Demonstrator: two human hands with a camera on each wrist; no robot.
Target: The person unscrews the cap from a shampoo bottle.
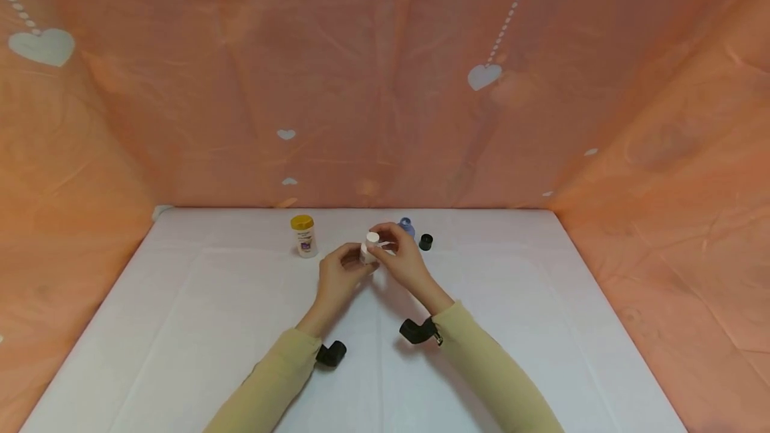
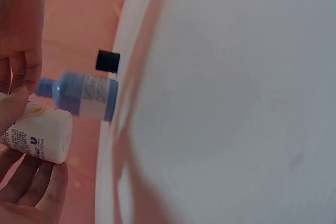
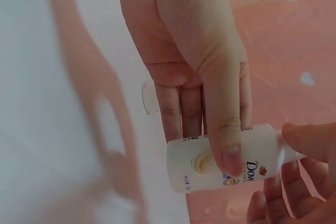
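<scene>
My left hand (image 1: 341, 274) grips a small white Dove bottle (image 3: 226, 161) by its body, thumb across the label and fingers behind. The bottle is held above the table, upright in the head view. At its narrow white top (image 1: 373, 237), my right hand (image 1: 408, 264) pinches with thumb and fingers, which partly hide the top in the right wrist view. Behind my right hand stands a blue bottle (image 2: 79, 94) with a bare neck, partly covered by that hand in the head view. A black cap (image 1: 426, 242) sits beside it.
A white jar (image 1: 305, 244) with a yellow lid stands left of my hands. The white-covered table (image 1: 228, 353) ends at an orange cloth (image 1: 385, 152) with white hearts, which also hangs at both sides. Black wrist cameras (image 1: 418, 331) are strapped near the sleeves.
</scene>
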